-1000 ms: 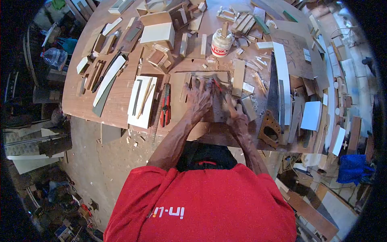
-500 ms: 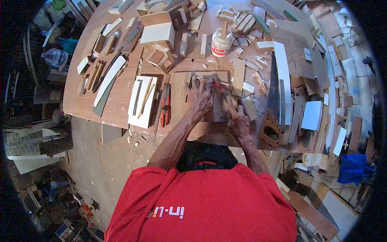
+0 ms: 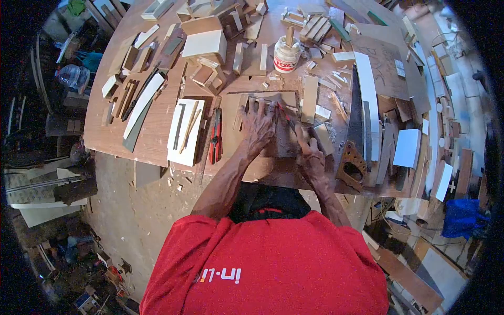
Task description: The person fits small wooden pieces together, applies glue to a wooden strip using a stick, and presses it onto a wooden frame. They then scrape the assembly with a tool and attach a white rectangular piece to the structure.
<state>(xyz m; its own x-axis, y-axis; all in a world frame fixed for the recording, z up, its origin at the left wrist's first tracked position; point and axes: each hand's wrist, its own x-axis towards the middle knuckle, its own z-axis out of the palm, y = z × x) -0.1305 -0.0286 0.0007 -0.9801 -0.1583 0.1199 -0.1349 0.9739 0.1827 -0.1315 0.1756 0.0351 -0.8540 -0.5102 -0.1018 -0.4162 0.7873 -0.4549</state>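
Note:
My left hand (image 3: 258, 128) lies with its fingers stretched out over the upper part of a thin brown board (image 3: 233, 147). Its fingertips press near a narrow strip along the board's far side. Just to the right, my right hand (image 3: 311, 149) is closed round a slim red tool (image 3: 282, 110), whose kind I cannot make out. The tool slants away to the upper left and its red end is close to my left fingertips. A red and black utility knife (image 3: 216, 137) lies left of the board. Beyond the right hand is a flat wooden piece (image 3: 310, 100).
A white tub of glue (image 3: 287, 56) with a stick in it stands beyond the board. Left is a white block (image 3: 183, 134) with thin strips on top. A handsaw (image 3: 350, 167) lies near the right front edge. Wooden boxes (image 3: 205, 46) and offcuts are spread across the table.
Both hands stay almost in place, the left still flat on the board and the right still gripping the red tool. The view has shifted very slightly.

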